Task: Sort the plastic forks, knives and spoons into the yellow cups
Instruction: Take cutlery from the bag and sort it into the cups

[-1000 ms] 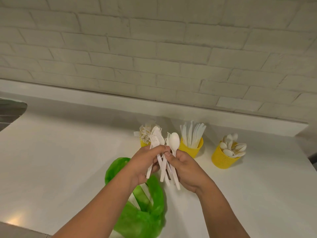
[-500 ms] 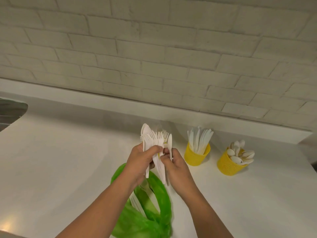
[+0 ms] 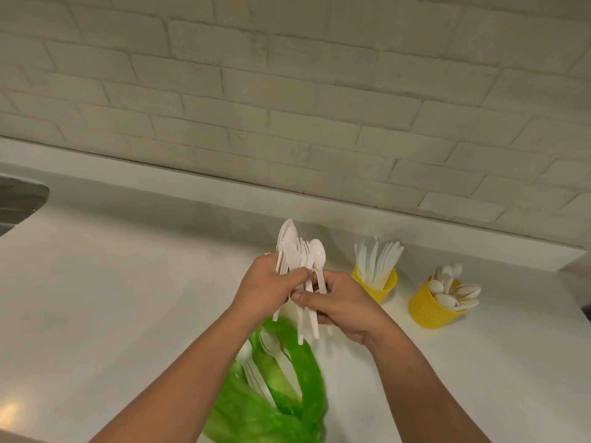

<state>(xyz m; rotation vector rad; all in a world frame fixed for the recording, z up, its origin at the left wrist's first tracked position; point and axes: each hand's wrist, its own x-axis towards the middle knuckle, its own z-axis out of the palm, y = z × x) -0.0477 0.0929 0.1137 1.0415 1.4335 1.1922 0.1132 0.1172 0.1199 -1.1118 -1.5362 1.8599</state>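
Hands: a cutlery bundle [image 3: 299, 260] is gripped in the curled fingers of the left hand [image 3: 268, 282]; its handles are pinched by the right hand [image 3: 345, 305].
Bundle: held upright between both hands, above the counter [image 3: 128, 298], left of the cups.
Green bag [image 3: 281, 407]: unsorted pieces [image 3: 275, 356] are seen inside, below the hands.
Knife cup [image 3: 377, 284]: already stocked, near the right hand.
Spoon cup [image 3: 427, 306]: already stocked, farther right.
Progress: judged well underway; bundle and bag contents are left.
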